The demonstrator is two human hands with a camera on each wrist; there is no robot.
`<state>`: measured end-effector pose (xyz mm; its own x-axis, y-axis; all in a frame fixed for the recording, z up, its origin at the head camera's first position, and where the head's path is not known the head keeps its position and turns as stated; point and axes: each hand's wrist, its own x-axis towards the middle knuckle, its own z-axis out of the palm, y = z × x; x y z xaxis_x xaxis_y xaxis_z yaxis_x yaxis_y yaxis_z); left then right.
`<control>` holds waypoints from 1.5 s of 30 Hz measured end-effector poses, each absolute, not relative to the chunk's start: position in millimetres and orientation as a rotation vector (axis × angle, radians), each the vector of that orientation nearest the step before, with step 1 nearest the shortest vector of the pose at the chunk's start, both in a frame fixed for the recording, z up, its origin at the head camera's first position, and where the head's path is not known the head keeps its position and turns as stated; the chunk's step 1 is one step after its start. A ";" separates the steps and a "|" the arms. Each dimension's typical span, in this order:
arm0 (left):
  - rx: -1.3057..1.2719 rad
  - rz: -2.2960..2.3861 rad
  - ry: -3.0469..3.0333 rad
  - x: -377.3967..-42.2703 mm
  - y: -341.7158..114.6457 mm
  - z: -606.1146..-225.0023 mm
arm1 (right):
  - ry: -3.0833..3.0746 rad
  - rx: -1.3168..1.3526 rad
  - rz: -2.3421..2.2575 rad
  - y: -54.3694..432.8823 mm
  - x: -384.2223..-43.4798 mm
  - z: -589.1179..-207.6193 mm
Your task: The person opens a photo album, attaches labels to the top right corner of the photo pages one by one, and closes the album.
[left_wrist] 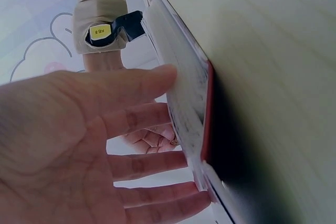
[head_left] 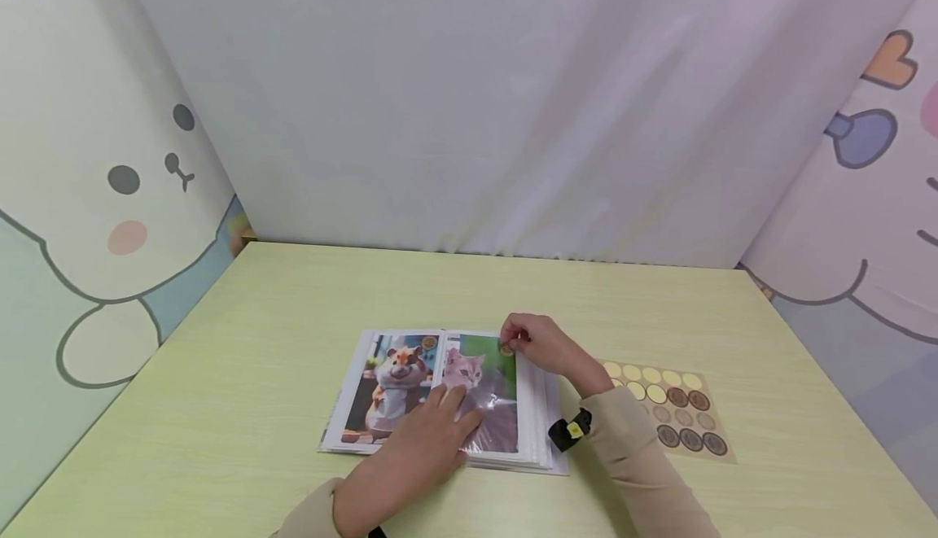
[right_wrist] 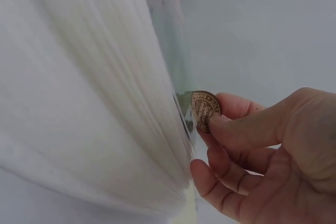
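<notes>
A photo album lies spread on the table, a hamster picture on its left page and a kitten picture on its right page. Across the lower middle of the album rests my left hand, fingers extended over the kitten page. My right hand is at that page's upper right corner. Between its thumb and index finger it pinches a round brown sticker with gold lettering, right at the page edge in the right wrist view. Another round sticker shows on the hamster picture's upper right corner.
Right of the album, partly behind the right forearm, lies a sticker sheet with rows of brown round stickers and pale yellow circles. The pale wooden table ends at a light curtain. Cartoon-printed panels stand at both sides.
</notes>
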<state>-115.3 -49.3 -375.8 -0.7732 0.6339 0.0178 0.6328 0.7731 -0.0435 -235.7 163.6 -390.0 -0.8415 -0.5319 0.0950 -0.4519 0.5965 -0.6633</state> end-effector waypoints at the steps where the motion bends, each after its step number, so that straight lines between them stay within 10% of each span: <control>1: -1.048 0.052 -2.927 -115.3 -49.3 -375.7 | 2.708 -0.844 -1.067 163.6 -236.0 -389.9; 45: -1.046 0.075 -2.943 -115.6 -49.4 -376.2 | 2.881 -0.902 -0.679 150.4 -235.1 -387.7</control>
